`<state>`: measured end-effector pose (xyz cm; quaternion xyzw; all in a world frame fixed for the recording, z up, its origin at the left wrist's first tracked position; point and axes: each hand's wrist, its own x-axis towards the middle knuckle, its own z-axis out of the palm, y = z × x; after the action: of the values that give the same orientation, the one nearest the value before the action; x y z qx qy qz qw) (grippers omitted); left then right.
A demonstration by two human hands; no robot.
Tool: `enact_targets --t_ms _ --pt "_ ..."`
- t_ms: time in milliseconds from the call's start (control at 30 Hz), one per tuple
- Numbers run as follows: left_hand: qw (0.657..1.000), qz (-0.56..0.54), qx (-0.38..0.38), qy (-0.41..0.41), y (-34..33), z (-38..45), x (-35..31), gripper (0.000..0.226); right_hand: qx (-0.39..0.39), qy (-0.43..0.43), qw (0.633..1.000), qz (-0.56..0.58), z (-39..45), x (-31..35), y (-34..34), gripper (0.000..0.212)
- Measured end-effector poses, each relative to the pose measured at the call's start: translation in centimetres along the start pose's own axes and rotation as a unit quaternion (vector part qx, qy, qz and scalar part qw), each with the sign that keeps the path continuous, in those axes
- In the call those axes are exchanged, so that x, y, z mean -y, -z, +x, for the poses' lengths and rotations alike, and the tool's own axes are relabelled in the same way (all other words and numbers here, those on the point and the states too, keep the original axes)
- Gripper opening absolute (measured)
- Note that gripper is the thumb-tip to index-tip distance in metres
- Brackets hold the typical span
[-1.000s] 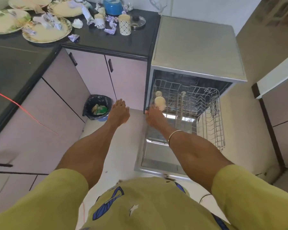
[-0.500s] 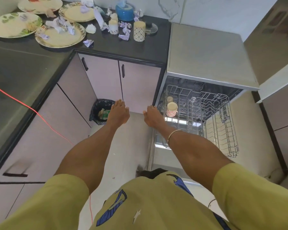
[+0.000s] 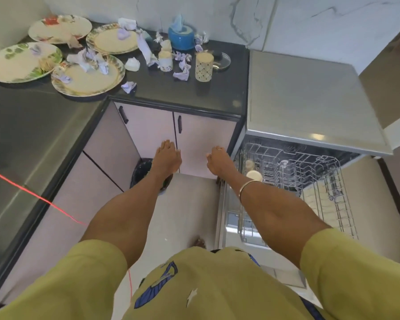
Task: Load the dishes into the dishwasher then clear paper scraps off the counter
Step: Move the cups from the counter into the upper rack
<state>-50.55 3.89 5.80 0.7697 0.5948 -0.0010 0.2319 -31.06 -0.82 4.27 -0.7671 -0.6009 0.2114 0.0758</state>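
Both arms reach forward in front of the pale cabinet doors under the black counter. The left hand hangs palm down with fingers straight and together, holding nothing; below it sits a black waste bin on the floor. The right hand is likewise flat and empty — fingers extended, a ring on one finger, a thin bangle at the wrist — just beside the left edge of the open dishwasher.

The dishwasher's wire rack is pulled out over the lowered door. Two pale cups stand in its left part: a cream cup near the right wrist and a smaller cup behind it.

On the counter lie four floral plates: one at the far left, one at the back, one beside it and a nearer one. Crumpled paper scraps are strewn over the plates and the counter, several around two small cream cups and a patterned tumbler. A blue tissue holder stands against the wall, and a glass lid lies just right of the tumbler. A red cord runs across the left counter
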Motion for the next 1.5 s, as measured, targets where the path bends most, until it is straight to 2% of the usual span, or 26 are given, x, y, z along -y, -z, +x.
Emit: enact_targets --t_ms 100,167,433,600,700,833,900,967,1100,1333,1500 --pt "1.000 -0.007 -0.007 0.001 1.8 3.1 -0.2 0.056 0.003 -0.012 0.998 0.058 2.8 1.3 2.2 0.041" --pt "1.000 -0.010 -0.015 -0.004 2.6 5.1 -0.4 0.056 -0.017 0.011 0.999 0.041 3.9 2.2 3.9 0.037" --pt "0.999 -0.026 -0.037 -0.025 5.2 12.2 -0.4 0.062 -0.106 0.009 0.993 0.049 11.1 2.8 8.2 0.038" --pt "0.997 -0.028 -0.051 -0.048 7.2 19.0 -0.1 0.062 -0.115 -0.018 0.992 0.041 16.5 3.7 10.4 0.032" --pt "0.995 -0.025 -0.062 -0.070 9.2 23.3 0.1 0.061 -0.120 -0.040 0.990 0.054 20.1 4.7 11.7 0.037" --pt "0.995 -0.014 -0.073 -0.068 13.1 28.7 0.6 0.062 -0.130 -0.015 0.987 0.092 25.3 6.4 13.6 0.043" --pt "0.994 -0.005 -0.075 -0.079 15.0 31.1 1.0 0.062 -0.155 -0.031 0.982 0.098 28.0 7.4 14.6 0.048" --pt "0.993 0.005 -0.079 -0.087 16.6 33.6 1.5 0.061 -0.191 -0.067 0.978 0.046 30.2 8.5 15.3 0.053" --pt "0.991 0.036 -0.087 -0.097 19.4 37.9 2.2 0.059 -0.244 -0.137 0.960 0.020 33.9 10.1 16.3 0.050" --pt "0.992 0.085 -0.050 -0.080 20.7 42.8 2.5 0.065 -0.170 -0.070 0.981 0.062 38.0 10.0 16.3 0.065" --pt "0.994 0.091 -0.030 -0.055 20.9 45.2 2.2 0.068 -0.034 -0.089 0.995 -0.004 40.6 9.3 17.3 0.085"
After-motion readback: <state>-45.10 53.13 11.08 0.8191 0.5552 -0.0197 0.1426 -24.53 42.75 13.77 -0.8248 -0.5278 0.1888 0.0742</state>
